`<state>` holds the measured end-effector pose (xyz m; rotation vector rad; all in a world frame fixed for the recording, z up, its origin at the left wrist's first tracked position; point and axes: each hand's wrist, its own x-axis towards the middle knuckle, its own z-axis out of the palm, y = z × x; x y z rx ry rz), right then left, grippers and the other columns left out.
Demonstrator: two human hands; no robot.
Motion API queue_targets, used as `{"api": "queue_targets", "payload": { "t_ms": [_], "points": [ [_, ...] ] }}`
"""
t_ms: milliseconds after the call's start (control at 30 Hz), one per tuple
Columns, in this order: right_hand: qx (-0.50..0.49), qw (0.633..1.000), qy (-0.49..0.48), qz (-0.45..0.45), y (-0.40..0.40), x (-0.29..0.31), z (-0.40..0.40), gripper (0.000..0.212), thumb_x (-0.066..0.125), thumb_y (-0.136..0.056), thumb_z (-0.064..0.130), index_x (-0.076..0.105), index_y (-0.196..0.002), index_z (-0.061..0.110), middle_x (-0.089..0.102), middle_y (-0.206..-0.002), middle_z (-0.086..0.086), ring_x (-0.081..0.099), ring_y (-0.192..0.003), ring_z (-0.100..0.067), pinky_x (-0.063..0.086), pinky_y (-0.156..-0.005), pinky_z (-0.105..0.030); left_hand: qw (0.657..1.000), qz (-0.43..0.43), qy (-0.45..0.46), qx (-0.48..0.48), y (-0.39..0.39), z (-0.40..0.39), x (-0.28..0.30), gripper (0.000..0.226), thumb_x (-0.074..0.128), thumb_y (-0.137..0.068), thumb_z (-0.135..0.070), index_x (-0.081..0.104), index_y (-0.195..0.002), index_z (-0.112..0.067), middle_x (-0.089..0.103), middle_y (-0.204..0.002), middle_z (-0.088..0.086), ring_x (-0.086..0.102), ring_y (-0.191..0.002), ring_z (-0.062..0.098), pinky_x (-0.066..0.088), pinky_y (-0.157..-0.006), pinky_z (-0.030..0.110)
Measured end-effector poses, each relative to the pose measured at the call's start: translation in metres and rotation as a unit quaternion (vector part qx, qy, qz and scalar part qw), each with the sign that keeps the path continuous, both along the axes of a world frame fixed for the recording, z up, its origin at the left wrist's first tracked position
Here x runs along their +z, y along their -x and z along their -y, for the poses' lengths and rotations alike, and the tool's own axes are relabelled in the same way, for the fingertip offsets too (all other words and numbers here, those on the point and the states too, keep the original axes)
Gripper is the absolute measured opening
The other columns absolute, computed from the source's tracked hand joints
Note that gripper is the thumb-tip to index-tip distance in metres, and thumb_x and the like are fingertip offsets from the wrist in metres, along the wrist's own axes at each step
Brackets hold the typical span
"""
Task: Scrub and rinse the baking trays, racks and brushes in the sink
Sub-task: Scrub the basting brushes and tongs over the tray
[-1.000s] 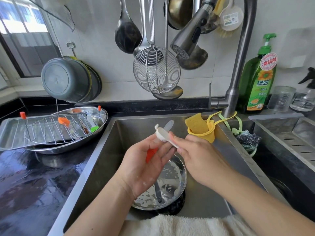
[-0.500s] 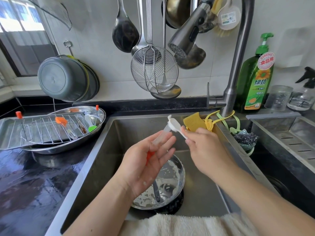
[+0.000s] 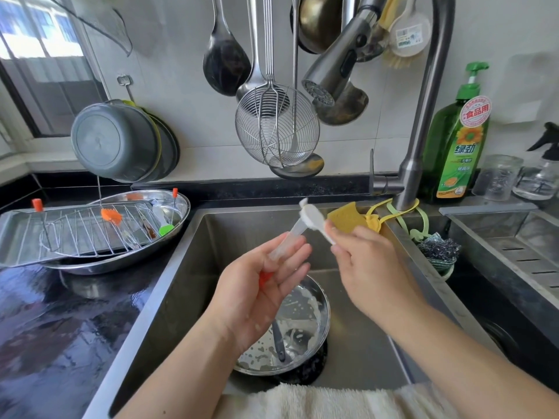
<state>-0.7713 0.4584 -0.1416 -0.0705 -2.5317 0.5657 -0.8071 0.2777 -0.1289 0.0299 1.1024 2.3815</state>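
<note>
Over the sink (image 3: 196, 267), my left hand (image 3: 257, 300) lies palm up and holds a pastry brush (image 3: 289, 237) with a clear handle and an orange head. My right hand (image 3: 369, 267) pinches a small white scrubbing brush (image 3: 311, 219) against the far end of that handle. Below my hands, a soapy steel bowl (image 3: 314, 300) with a dark utensil in it sits in the sink. On the left counter a baking tray (image 3: 18, 234) carries a wire rack (image 3: 78, 231), an orange brush (image 3: 111, 216) and a green brush (image 3: 166, 228).
An oval steel dish (image 3: 181, 204) lies under the tray. The faucet (image 3: 423, 131) and its spray head (image 3: 332, 74) hang above the sink, no water running. A yellow sponge (image 3: 344, 217), steel scourer (image 3: 438, 249) and green soap bottle (image 3: 459, 146) are at right. A white towel (image 3: 317, 400) drapes the front edge.
My right hand has slid the white brush up along the clear handle, from my left fingertips to the handle's far end. My left hand has stayed put.
</note>
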Motion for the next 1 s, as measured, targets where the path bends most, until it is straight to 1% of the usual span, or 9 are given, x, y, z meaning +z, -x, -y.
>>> {"api": "queue_targets", "payload": {
  "t_ms": [100,233,367,433,533,667,733,833,1000],
  "points": [
    [0.071,0.997,-0.013,0.022,-0.007,-0.003,0.013,0.046,0.056,-0.102,0.024,0.050,-0.145,0.040,0.047,-0.080,0.008,0.050,-0.068,-0.016,0.051,-0.061,-0.045,1.000,0.005,0.006,0.008,0.002,0.002,-0.001,0.056,0.024,-0.090,0.013,0.061,-0.131,0.003,0.073,-0.122,0.020,0.072,-0.114,0.032,0.057,-0.100,0.045],
    [-0.039,0.999,0.007,0.010,0.005,0.000,-0.011,0.044,0.055,-0.103,0.023,0.054,-0.144,0.037,0.045,-0.078,0.008,0.048,-0.067,-0.015,0.046,-0.057,-0.039,0.999,0.002,0.050,0.012,0.002,0.000,-0.001,0.057,0.023,-0.086,0.015,0.064,-0.125,0.004,0.075,-0.118,0.021,0.074,-0.110,0.032,0.056,-0.099,0.041],
    [0.030,0.999,0.025,0.007,-0.005,-0.004,0.006,0.044,0.059,-0.100,0.023,0.057,-0.141,0.039,0.044,-0.074,0.009,0.047,-0.065,-0.012,0.045,-0.057,-0.038,0.997,0.000,0.068,0.027,0.002,0.002,-0.002,0.056,0.024,-0.085,0.016,0.065,-0.122,0.004,0.076,-0.115,0.021,0.075,-0.107,0.032,0.055,-0.098,0.041],
    [0.004,1.000,0.023,0.016,-0.001,-0.005,0.001,0.043,0.058,-0.101,0.023,0.057,-0.141,0.039,0.046,-0.076,0.008,0.049,-0.067,-0.014,0.048,-0.059,-0.042,0.997,0.002,0.077,0.031,0.003,0.004,-0.003,0.056,0.024,-0.085,0.016,0.065,-0.121,0.005,0.076,-0.113,0.022,0.075,-0.106,0.033,0.055,-0.097,0.041],
    [-0.045,0.998,0.033,0.026,0.004,-0.002,-0.010,0.042,0.057,-0.102,0.023,0.057,-0.141,0.040,0.047,-0.077,0.007,0.047,-0.069,-0.014,0.043,-0.059,-0.036,0.995,-0.003,0.095,0.030,0.003,0.002,-0.004,0.056,0.023,-0.086,0.017,0.066,-0.120,0.004,0.076,-0.112,0.022,0.075,-0.106,0.033,0.054,-0.098,0.042],
    [0.064,0.996,0.047,0.047,-0.006,-0.007,0.009,0.042,0.057,-0.102,0.024,0.056,-0.139,0.043,0.049,-0.077,0.006,0.049,-0.070,-0.011,0.044,-0.063,-0.036,0.993,-0.014,0.111,0.031,0.002,0.003,-0.005,0.055,0.024,-0.086,0.017,0.068,-0.116,0.002,0.077,-0.111,0.019,0.076,-0.106,0.031,0.054,-0.097,0.040],
    [0.024,0.998,0.049,0.043,0.000,-0.007,0.001,0.042,0.057,-0.102,0.023,0.057,-0.140,0.041,0.048,-0.077,0.006,0.048,-0.068,-0.011,0.044,-0.062,-0.036,0.993,-0.013,0.115,0.035,0.003,0.003,-0.005,0.055,0.025,-0.086,0.017,0.067,-0.118,0.003,0.077,-0.110,0.021,0.076,-0.105,0.031,0.055,-0.097,0.040],
    [-0.040,0.997,0.051,0.035,0.005,-0.002,-0.011,0.042,0.057,-0.102,0.022,0.057,-0.141,0.039,0.046,-0.076,0.007,0.044,-0.065,-0.010,0.035,-0.054,-0.028,0.994,-0.008,0.107,0.034,0.003,0.001,-0.006,0.056,0.025,-0.086,0.017,0.065,-0.121,0.005,0.076,-0.112,0.022,0.075,-0.107,0.033,0.053,-0.102,0.043],
    [0.134,0.989,0.028,0.062,-0.010,-0.008,0.019,0.046,0.058,-0.101,0.026,0.052,-0.141,0.048,0.047,-0.077,0.007,0.050,-0.070,-0.010,0.047,-0.062,-0.038,0.998,0.011,0.050,0.019,0.005,0.004,-0.007,0.055,0.026,-0.086,0.015,0.066,-0.123,0.006,0.074,-0.119,0.024,0.073,-0.113,0.033,0.052,-0.103,0.042]
  ]
}}
